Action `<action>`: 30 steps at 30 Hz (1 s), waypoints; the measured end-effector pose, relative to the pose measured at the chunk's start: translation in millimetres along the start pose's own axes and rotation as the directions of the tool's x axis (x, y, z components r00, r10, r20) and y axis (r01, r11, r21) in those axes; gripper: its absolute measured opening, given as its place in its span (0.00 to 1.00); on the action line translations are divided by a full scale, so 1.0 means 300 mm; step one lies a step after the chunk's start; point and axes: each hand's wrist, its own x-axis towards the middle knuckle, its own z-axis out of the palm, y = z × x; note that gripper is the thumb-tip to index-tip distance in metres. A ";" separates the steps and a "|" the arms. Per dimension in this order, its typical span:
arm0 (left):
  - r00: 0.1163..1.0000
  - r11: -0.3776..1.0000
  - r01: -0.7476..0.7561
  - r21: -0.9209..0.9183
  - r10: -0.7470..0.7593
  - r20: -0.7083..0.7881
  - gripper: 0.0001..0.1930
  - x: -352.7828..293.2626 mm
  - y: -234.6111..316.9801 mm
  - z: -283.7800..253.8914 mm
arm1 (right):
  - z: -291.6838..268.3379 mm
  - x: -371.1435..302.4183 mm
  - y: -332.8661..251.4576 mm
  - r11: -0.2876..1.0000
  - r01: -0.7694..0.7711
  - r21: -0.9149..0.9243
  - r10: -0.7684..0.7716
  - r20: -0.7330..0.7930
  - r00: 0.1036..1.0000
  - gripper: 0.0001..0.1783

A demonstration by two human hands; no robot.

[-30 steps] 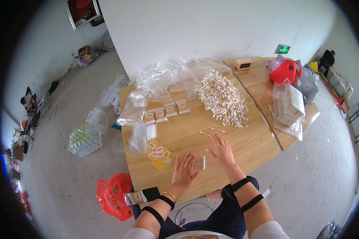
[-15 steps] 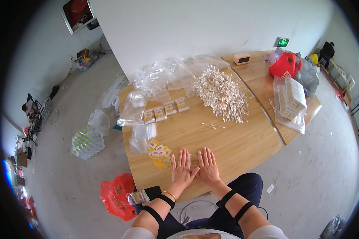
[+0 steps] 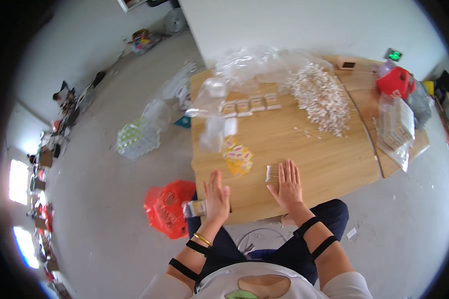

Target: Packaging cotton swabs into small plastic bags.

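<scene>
Four packs (image 3: pixel 257 103): they lay in a line toward the far side of your table (image 3: pixel 334 172), with yellowish labels too blurred to read.
Cards (image 3: pixel 238 160): yellow with red and white print, they overlapped in a loose pile left of the swab row (image 3: pixel 271 174); the lettering was too small to make out.
Sign (image 3: pixel 394 55): it glowed green on the wall at the far right.
Left hand (image 3: pixel 217 199): you held it unclenched and free, fingers extended and thumb apart, at the table's near-left edge, just beside a single pack (image 3: pixel 198 208).
Right hand (image 3: pixel 288 187): you had it palm down over the right part of the swab row, fingers straight and slightly spread, thumb out to the left; how hard it pressed, you could not tell.
Swab row: its sticks lay side by side near the table's front edge, white tips showing at the left.
Clear bag (image 3: pixel 399 160): at the right, it held stacked packs (image 3: pixel 403 122).
Red bag (image 3: pixel 154 207): gaping beside the table's near-left corner, it held small pieces too blurred to identify.
Swab heap (image 3: pixel 322 99): it sat loose beyond your right hand.
</scene>
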 end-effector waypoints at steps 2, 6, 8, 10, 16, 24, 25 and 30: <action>0.984 0.991 0.135 0.028 -0.130 -0.120 0.34 -0.079 -0.150 -0.100 | 0.019 -0.026 -0.098 0.998 0.062 0.009 -0.062 0.032 0.998 0.49; 0.878 0.891 0.397 0.220 -0.298 -0.374 0.29 -0.271 -0.484 -0.161 | 0.053 -0.086 -0.335 0.971 0.239 0.020 -0.240 0.082 0.967 0.46; 0.829 0.873 0.486 -0.033 -0.473 -0.297 0.28 -0.256 -0.456 -0.150 | 0.083 -0.111 -0.397 0.965 0.261 0.020 -0.262 0.082 0.962 0.45; 0.778 0.808 0.531 -0.254 -0.584 -0.231 0.28 -0.246 -0.471 -0.137 | 0.099 -0.128 -0.471 0.954 0.297 0.029 -0.298 0.076 0.951 0.44; 0.644 0.662 0.730 -0.169 -0.749 -0.154 0.30 -0.174 -0.478 -0.037 | 0.097 -0.133 -0.565 0.940 0.321 0.115 -0.330 0.075 0.941 0.40; 0.533 0.299 0.646 -0.702 -0.836 0.134 0.30 -0.172 -0.501 0.002 | 0.101 -0.131 -0.603 0.939 0.328 0.106 -0.335 0.056 0.940 0.41; 0.545 0.278 0.626 -0.728 -0.824 0.154 0.30 -0.169 -0.502 -0.001 | 0.104 -0.129 -0.617 0.938 0.331 0.106 -0.339 0.058 0.939 0.41; 0.628 0.497 0.586 -0.640 -0.778 -0.029 0.34 -0.170 -0.491 0.004 | 0.117 -0.129 -0.745 0.938 0.287 0.195 -0.318 0.150 0.936 0.50</action>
